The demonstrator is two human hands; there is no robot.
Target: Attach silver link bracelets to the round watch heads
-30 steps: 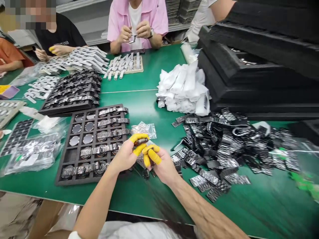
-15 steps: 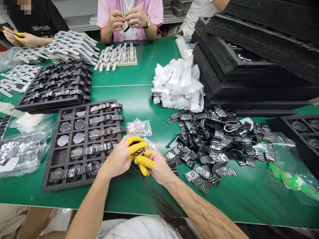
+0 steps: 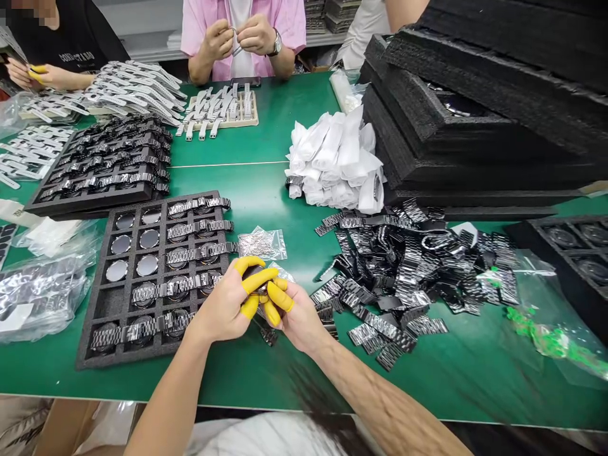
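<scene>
Yellow finger cots cover several fingers of both my hands. My left hand (image 3: 227,305) is closed around a dark round watch (image 3: 260,289), partly hidden by the fingers. My right hand (image 3: 298,311) pinches at the watch's edge, where a black metal link band (image 3: 269,334) hangs below. What exactly the right fingertips grip is hidden. Left of my hands lies a black foam tray (image 3: 85,354) with round watch heads and watches with black link bands. Just beyond my fingers is a small clear bag of thin metal pins (image 3: 260,243).
A heap of black link bands (image 3: 403,266) lies to the right, near a bag with green bits (image 3: 546,335). White-wrapped pieces (image 3: 332,158) and stacked black foam trays (image 3: 456,152) stand behind. Across the green table, a person in pink (image 3: 289,31) handles a small part near white straps (image 3: 213,111).
My right fingers have shifted slightly on the watch, and its dark round case shows more between my hands. The whole view has moved slightly. Across the table, the person's hands have turned their part.
</scene>
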